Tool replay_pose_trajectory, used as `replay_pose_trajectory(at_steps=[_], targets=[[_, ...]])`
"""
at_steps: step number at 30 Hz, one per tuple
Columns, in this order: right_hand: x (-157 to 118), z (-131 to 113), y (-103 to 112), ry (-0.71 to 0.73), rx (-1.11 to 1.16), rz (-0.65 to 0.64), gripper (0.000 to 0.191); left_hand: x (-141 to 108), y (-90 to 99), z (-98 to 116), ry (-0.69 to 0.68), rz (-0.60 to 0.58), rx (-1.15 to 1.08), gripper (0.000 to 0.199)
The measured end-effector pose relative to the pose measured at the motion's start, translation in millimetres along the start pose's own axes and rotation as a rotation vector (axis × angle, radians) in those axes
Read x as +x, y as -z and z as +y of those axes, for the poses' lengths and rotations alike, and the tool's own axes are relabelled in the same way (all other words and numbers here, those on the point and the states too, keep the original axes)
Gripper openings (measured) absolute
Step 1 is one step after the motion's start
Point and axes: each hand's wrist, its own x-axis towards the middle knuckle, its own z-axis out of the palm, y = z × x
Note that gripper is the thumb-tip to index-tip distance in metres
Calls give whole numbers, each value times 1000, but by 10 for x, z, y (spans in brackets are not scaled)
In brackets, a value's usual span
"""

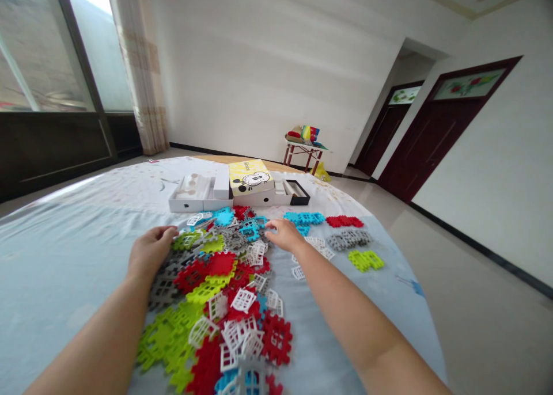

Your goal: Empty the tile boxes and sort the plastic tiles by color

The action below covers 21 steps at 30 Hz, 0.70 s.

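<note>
A long mixed pile of flat plastic pieces in red (205, 363), lime green (169, 333), grey, blue and white runs down the middle of the table. My left hand (152, 246) rests at the pile's upper left edge, fingers bent together beside green pieces; what they hold, if anything, is hidden. At the upper right edge, my right hand (283, 234) has its fingertips on a blue piece (251, 228). Right of it lie groups sorted by colour: blue (305, 217), red (344, 221), grey (349, 239), lime green (366, 261) and white (319, 247).
White open boxes (185, 204), a yellow cartoon box (251, 179) and a black-edged tray (299, 193) stand behind the pile. The round table has a pale blue cloth (64, 268). A small side table (306, 147) is by the far wall.
</note>
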Motion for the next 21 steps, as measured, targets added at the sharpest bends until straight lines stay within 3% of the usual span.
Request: replay_pose_trajectory(at_steps=[7,12,16,21], targets=[[-17,-2,-166,-74,94,-84,34,36,-19,-27,-8,3,-10,40],[-61,16,-154,-140,321,-24,34,40,-18,-31,-12,4,-8,40],[-151,-29,-51,-42,465,66,25,35,-15,-23,-11,5,-4,40],[-366,-80,48,122,398,171,14,39,-21,-30,-15,4,0,40]])
